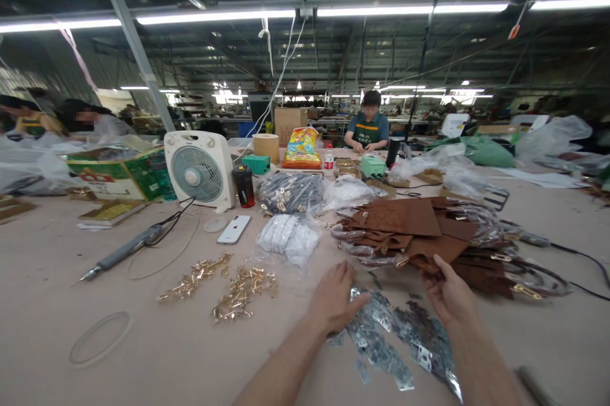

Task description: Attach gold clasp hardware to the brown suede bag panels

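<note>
My left hand (333, 301) lies palm down on the table, fingers stretched forward and thumb spread to the right. It rests at the left edge of a pile of small flat metal plates (381, 355), apparently holding none. My right hand (448, 288) pinches the near edge of a brown leather bag piece (438, 247) on a heap of similar pieces. Plastic-wrapped handles (481, 228) and gold clasps (527, 291) show among the heap. More metal plates lie below my right hand, partly covered by my forearm.
Gold metal fittings (243, 291) lie in loose piles left of my hands. A screwdriver-like corded tool (126, 252), a phone (234, 229), a fan (197, 171), a dark bottle (244, 187) and a bag of grey parts (290, 193) stand beyond. A co-worker (369, 126) sits across the table.
</note>
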{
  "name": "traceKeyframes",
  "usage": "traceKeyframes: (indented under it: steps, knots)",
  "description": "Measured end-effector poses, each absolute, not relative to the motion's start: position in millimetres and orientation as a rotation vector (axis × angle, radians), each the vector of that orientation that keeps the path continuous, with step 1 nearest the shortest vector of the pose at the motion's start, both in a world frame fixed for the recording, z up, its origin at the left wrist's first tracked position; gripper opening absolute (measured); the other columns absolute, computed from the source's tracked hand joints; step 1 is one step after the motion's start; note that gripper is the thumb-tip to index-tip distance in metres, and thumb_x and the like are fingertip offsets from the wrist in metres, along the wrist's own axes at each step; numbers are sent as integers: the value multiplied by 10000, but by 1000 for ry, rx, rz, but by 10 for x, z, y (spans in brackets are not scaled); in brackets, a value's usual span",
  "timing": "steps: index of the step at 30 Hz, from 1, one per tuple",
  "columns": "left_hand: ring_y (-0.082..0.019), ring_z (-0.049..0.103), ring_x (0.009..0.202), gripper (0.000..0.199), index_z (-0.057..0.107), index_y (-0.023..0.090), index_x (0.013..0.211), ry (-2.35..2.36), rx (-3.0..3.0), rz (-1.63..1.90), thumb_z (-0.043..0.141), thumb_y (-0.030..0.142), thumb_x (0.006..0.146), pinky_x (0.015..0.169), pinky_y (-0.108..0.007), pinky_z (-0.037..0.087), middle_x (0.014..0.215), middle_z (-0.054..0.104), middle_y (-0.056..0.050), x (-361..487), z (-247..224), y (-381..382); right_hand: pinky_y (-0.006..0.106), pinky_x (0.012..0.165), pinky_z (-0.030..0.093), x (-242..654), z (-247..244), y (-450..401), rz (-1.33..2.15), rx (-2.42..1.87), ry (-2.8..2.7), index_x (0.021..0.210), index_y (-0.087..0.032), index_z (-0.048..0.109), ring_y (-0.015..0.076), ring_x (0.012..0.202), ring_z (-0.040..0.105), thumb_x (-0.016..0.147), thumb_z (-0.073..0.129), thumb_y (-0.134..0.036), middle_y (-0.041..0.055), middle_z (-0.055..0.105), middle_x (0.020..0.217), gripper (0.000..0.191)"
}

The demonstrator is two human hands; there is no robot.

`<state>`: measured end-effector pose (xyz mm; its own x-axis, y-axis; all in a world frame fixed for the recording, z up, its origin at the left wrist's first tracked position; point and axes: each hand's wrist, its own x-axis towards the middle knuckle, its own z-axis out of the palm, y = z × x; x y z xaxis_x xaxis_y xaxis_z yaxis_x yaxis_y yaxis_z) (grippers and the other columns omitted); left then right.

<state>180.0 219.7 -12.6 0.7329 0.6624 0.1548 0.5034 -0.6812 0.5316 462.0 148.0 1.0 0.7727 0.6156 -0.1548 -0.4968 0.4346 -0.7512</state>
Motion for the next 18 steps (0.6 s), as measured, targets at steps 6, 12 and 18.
traceKeyframes:
  steps: [6,12,18]
  knots:
    - [-350,408,1489,821,454,163,1554,536,2582,441,449,753,982,1268,-513,309,1588,485,-156,2190,-86,2078,177,596,639,4622,12,1475,699,-904,-180,935,-168,720,140,684,744,768,852,-221,-6,779,881,220]
    - [-275,396,1506,702,371,197,1606,437,2476,469,396,634,1057,1271,-437,311,1639,428,-109,2236,26,2050,180,577,622,4542,133,1434,739,-850,-172,952,-153,724,145,684,744,778,823,-185,-1,786,867,202]
    - [-354,289,1560,740,416,199,1583,407,2579,213,443,676,1017,1293,-569,214,1661,380,-139,2382,29,2107,189,554,604,4558,159,1438,730,-860,-202,900,-140,717,147,663,730,788,825,-205,18,784,839,169]
